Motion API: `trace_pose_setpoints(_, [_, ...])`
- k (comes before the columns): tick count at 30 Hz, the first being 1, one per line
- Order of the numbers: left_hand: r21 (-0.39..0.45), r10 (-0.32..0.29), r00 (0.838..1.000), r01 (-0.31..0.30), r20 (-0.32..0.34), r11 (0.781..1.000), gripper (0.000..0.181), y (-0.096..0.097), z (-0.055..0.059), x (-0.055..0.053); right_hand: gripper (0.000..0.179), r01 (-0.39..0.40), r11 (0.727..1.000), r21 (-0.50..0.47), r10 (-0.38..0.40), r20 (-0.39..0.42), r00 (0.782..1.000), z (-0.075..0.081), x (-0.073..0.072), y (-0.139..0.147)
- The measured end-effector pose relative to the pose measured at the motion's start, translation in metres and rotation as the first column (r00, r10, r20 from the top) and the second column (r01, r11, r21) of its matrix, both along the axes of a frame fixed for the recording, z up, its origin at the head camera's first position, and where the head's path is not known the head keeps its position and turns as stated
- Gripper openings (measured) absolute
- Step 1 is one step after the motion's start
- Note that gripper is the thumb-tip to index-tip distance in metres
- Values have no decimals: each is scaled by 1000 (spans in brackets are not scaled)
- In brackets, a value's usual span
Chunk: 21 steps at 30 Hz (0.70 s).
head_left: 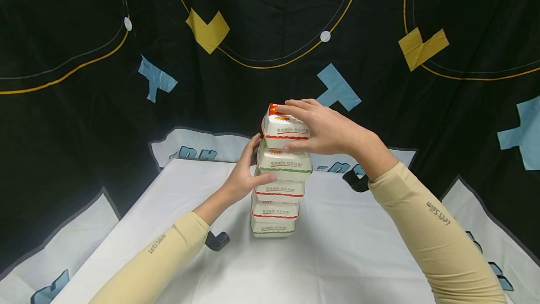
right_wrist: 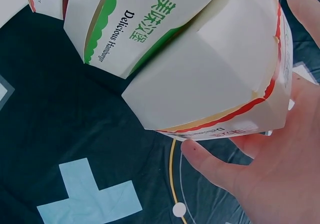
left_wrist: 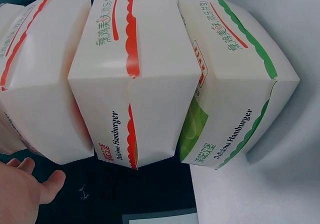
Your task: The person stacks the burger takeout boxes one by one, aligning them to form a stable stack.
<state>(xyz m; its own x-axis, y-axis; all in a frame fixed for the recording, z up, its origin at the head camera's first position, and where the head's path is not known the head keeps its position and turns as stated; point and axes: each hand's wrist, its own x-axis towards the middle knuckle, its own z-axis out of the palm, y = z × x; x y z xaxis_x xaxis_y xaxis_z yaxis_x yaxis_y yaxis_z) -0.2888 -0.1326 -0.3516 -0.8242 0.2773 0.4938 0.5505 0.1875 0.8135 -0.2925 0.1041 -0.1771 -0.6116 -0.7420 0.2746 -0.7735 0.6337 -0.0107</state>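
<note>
Several white cardboard hamburger boxes, trimmed in red or green, stand in an uneven stack (head_left: 278, 191). My right hand (head_left: 329, 128) holds the red-trimmed top box (head_left: 283, 131), its fingers over the upper side and its thumb low on the front. In the right wrist view, this box (right_wrist: 200, 73) sits askew against the green-trimmed box (right_wrist: 145, 28) below it. At the stack's left side is my left hand (head_left: 241, 177), its fingers fairly straight beside the second box from the top (head_left: 287, 165). The left wrist view shows the lower boxes (left_wrist: 135, 73) and part of that hand.
The stack stands on a white-covered table (head_left: 354, 247). Behind it hangs a black curtain (head_left: 261, 88) with yellow and blue tape pieces. Dark wrist-camera mounts stick out near both wrists.
</note>
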Motion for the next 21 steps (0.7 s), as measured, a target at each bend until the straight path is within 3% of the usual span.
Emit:
trace_pose_setpoints(9, [-15,30,1000,-30,-4,999,109,-4,-1,2,85,53,997,-47,-53,7,999,0,5,10])
trace_pose_setpoints(21, [-82,60,998,-61,-18,995,99,-20,-9,14,95,109,987,-116,-112,-21,993,-13,15,62])
